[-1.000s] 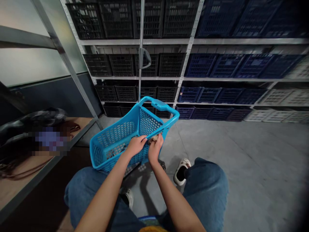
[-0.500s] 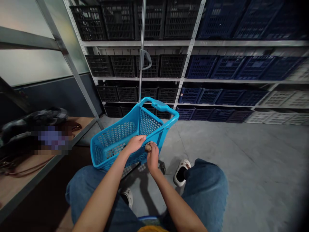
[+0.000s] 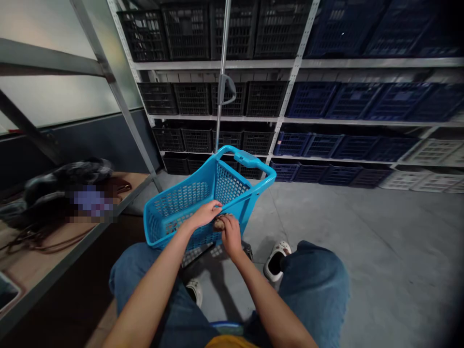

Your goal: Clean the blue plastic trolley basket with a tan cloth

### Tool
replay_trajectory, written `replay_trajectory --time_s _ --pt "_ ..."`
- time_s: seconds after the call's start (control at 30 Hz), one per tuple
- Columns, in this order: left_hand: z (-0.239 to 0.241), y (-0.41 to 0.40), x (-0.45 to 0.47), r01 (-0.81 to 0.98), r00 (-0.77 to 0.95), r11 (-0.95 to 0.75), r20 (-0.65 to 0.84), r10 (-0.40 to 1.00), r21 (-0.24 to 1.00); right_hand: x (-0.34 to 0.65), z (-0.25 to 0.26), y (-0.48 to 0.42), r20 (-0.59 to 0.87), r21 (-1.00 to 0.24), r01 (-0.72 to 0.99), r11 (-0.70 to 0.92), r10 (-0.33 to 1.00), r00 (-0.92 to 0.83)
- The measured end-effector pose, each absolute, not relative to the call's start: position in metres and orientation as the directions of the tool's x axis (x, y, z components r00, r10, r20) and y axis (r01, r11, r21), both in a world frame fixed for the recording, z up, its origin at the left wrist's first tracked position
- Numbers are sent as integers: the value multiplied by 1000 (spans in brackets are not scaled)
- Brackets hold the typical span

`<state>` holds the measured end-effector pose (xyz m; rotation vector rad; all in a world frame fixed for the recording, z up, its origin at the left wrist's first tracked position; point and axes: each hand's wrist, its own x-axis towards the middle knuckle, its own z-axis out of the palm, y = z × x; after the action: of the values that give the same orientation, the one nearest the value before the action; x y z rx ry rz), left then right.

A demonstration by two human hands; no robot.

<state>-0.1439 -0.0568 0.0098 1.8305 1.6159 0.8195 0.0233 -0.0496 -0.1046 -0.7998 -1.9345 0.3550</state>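
Observation:
A light blue plastic shopping cart with perforated sides stands on the floor in front of my knees. My left hand lies on its near rim, fingers curled together over the edge. Just to the right, my right hand presses a small crumpled tan and brown wad, which looks like a cloth, to the outside of the cart's near wall. Part of the wad is hidden by my fingers.
Shelves behind the cart carry black crates, dark blue crates and white crates. A metal pole with a grey handle stands behind the cart. On the left, a wooden shelf bears a dark bundle and straps.
My right hand and the wad have shifted slightly left along the cart's wall, relative to the cart. The whole view has swung a little, so the scene sits further right.

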Motion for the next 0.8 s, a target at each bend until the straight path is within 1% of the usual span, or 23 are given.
replay_trajectory --time_s 0.03,0.1,0.17,0.2,0.27,0.37,0.43,0.5,0.57,0.63,0.67,0.7,0.8 --pt "10 -64 -152 675 102 -124 73 992 727 29 -106 -45 674 -563 402 722 683 -281" --pt "8 -80 -170 716 134 -123 37 990 687 39 -112 -33 647 -613 464 640 743 -170" --pt "6 -96 -184 724 87 -78 21 996 685 40 -117 -28 623 -648 510 566 779 -72" --pt "5 -101 -188 722 57 -65 35 998 688 35 -117 -30 625 -648 517 559 778 -58" --pt "1 -106 -192 714 28 -61 58 998 698 20 -112 -41 659 -608 503 615 744 -113" --pt "-3 -105 -195 673 48 -77 60 997 736 -2 -99 -60 705 -472 431 769 623 -339" --pt "-4 -106 -199 659 61 -81 53 997 748 -3 -93 -61 704 -405 390 827 554 -444" --pt "-6 -110 -203 671 64 -75 43 997 738 6 -92 -52 699 -421 407 811 576 -423" --pt "-7 -115 -205 696 43 -65 50 998 715 15 -94 -41 687 -500 467 729 663 -299" --pt "-8 -119 -205 714 11 -55 67 998 698 14 -98 -38 675 -557 497 666 711 -197" --pt "-9 -120 -205 721 -2 -49 74 997 692 9 -100 -41 674 -558 493 668 711 -200" --pt "-9 -121 -204 726 -12 -45 78 997 687 3 -100 -46 680 -540 476 694 693 -239" --pt "-7 -121 -202 730 -17 -40 77 997 682 -16 -99 -64 703 -444 386 809 581 -409"
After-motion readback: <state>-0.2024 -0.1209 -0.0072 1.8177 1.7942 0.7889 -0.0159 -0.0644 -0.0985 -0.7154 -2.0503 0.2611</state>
